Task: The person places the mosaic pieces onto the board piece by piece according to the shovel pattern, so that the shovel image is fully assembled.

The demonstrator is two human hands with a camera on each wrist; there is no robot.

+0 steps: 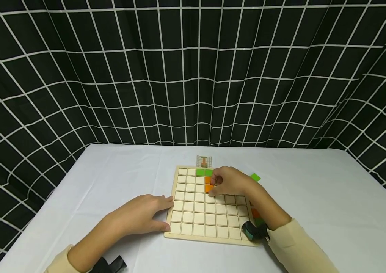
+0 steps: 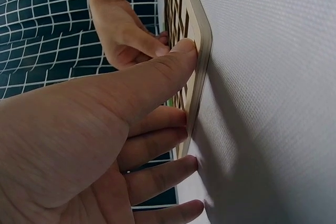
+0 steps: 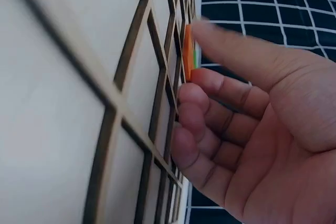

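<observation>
A pale wooden grid board [image 1: 210,239] lies on the table, its cells framed by raised strips. My right hand [image 1: 232,181] is over its upper part, pinching an orange square tile [image 3: 188,59] between thumb and forefinger. Its other fingers curl close to the grid. Two orange tiles [image 1: 208,180] show one below the other beside these fingers. Above them, green tiles [image 1: 200,172] sit in the top row. My left hand [image 1: 143,214] rests against the board's left edge. Its thumb [image 2: 181,51] touches the rim, and the other fingers stretch out along the side.
A small pattern card [image 1: 204,162] lies just behind the board. Right of the board are a loose green tile [image 1: 255,177] and an orange-red tile [image 1: 255,213], partly hidden by the right forearm. A white cloth covers the table [image 1: 333,204]; a black gridded curtain [image 1: 193,76] surrounds it.
</observation>
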